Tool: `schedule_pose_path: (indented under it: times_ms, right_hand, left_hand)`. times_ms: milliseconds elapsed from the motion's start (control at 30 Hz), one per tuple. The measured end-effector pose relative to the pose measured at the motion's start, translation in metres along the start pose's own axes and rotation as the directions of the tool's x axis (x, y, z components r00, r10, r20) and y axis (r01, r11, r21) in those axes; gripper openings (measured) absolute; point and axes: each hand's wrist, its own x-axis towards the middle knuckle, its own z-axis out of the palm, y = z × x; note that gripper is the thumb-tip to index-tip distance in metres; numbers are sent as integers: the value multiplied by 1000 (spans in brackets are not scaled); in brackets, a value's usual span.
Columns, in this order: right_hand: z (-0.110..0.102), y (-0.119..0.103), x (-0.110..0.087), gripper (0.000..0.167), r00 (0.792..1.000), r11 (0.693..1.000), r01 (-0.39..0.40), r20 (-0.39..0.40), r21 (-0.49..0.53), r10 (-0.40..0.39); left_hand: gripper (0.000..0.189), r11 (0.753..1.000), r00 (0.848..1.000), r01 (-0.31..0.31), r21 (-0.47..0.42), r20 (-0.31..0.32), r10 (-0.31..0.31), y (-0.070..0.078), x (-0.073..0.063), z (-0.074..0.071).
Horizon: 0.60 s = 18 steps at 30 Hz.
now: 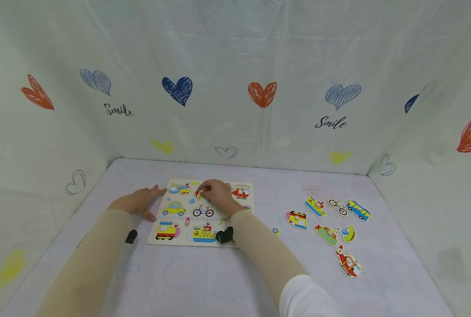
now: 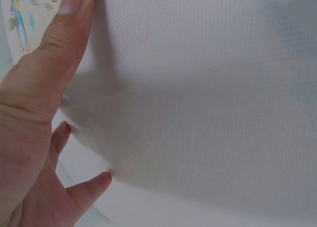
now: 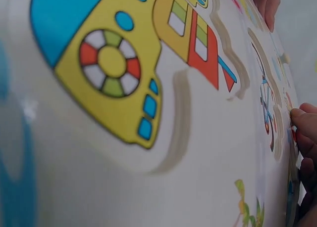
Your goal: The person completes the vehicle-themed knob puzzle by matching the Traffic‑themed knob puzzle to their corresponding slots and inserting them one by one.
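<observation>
At the left, on the pale desk (image 1: 116,176), the left hand (image 1: 139,202) has its fingers spread wide beside the puzzle board (image 1: 185,237), at its left edge, as if to steady it. The board lies flat on the desk under both hands. It is cream, brightly printed with vehicles; the right wrist view shows the boat picture (image 3: 111,61) and bicycle picture (image 3: 266,103) sunk in shallow shaped hollows. A small knob stands on the plane (image 2: 19,22) in the top left corner, so that piece seems seated already.

Next along, the right hand (image 1: 218,195) reaches over the top row, thumb and finger pinched narrow on a small red and yellow piece (image 1: 198,194). The fingers hide most of it, so I can't tell which vehicle it is. I'd say this is the fitting step: the move calls for a slight turn until the outlines agree, then a light press.

Farther right, loose on the desk, lie the train (image 1: 297,219), the boat piece (image 1: 315,206), a green piece (image 1: 325,235), the bicycle piece (image 1: 337,207), the helicopter (image 1: 349,263) and the blue bus (image 1: 358,210), so much of the work looks left to do.
</observation>
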Motion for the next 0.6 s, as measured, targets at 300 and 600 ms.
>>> schedule_pose_path:
  times_ms: [300,600]
  right_hand:
    - [0,0,-1,12,1000,1000,0,12,-19,0]
    - [-8,-2,-4,15,997,1000,16,74,23,-17]
  left_hand:
    - [108,1000,1000,-3,0,-3,3,1,-2,-1]
    - [108,1000,1000,-18,8,-8,18,-2,2,2]
